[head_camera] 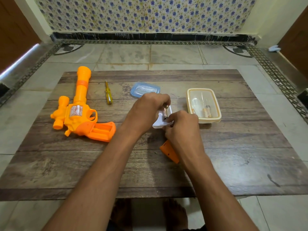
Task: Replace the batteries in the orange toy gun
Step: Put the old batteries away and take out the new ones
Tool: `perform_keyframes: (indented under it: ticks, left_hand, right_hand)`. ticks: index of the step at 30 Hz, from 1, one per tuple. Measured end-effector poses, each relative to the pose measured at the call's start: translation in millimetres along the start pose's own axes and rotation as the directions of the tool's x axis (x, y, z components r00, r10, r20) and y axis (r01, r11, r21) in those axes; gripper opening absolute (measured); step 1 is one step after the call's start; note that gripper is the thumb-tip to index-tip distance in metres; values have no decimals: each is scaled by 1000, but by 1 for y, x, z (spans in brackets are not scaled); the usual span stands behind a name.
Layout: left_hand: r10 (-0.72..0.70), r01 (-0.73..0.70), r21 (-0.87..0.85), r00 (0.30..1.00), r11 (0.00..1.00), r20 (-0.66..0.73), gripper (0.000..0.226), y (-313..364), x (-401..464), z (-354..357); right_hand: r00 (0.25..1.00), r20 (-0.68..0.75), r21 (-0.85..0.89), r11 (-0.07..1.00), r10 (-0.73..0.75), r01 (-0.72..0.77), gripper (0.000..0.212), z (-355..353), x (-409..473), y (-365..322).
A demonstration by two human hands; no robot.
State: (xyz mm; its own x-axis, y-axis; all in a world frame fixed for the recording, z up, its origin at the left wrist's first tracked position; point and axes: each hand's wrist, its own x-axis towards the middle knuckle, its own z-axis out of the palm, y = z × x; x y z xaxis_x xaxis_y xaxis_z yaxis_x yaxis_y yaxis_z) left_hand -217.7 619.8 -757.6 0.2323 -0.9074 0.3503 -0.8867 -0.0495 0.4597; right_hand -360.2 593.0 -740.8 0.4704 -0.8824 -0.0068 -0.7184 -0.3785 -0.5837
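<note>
Lay on its side at the left of the wood-grain board [216,172]: orange toy gun [78,112], glossy moulded plastic, long tubular barrel pointing away, stubby scope beside it, grip hollow and open with the ribbed battery bay exposed. Rested near the board's middle, partly under the right forearm: flat orange battery cover [168,150], matte, rectangular. Sat between the two hands: small white container [162,121], shallow, smooth plastic, with a cylindrical battery [165,112] over it. Curled above the container, fingertips pinching the metallic top end of that battery: left hand [148,110]. Closed at the container's near right corner, fingers bent round its rim: right hand [181,129]. Just beyond the left hand: pale blue translucent lid [145,89], rounded rectangle. Further left: slim screwdriver [108,94] with clear yellow handle. At right: cream-rimmed clear box [204,105], lidded, batteries visible inside. Underneath: grey stone floor tiles [166,54].
</note>
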Motion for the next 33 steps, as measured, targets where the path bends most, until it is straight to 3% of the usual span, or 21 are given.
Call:
perform_keyframes:
  ticks: [3,9,12,15,21,28,33]
  left_hand:
    - [-18,17,18,995,1000,94,27,-1,-2,2]
    - [-72,72,10,969,997,236,26,-7,5,-14]
    - [-16,29,-59,980,998,201,29,-4,1,-18]
    - [-27,33,-24,977,999,211,21,-3,-3,-20]
    - [-100,100,16,961,995,258,32,-1,1,-19]
    - [-89,87,20,992,996,87,14,2,-5,-19]
    - [-165,166,-87,986,982,20,18,-3,-5,-14]
  right_hand:
    - [1000,-24,8,1000,-14,15,26,1,-1,1]
    - [1000,-17,19,1000,-17,17,26,0,-1,0]
    - [1000,-12,17,1000,-15,15,25,0,0,1]
    - [1000,-11,12,1000,-11,11,25,1,0,1]
    - [1000,-16,8,1000,-15,15,25,2,0,1]
    - [1000,-13,0,1000,-19,19,22,2,0,1]
    - [1000,-16,12,1000,-23,23,22,2,0,0]
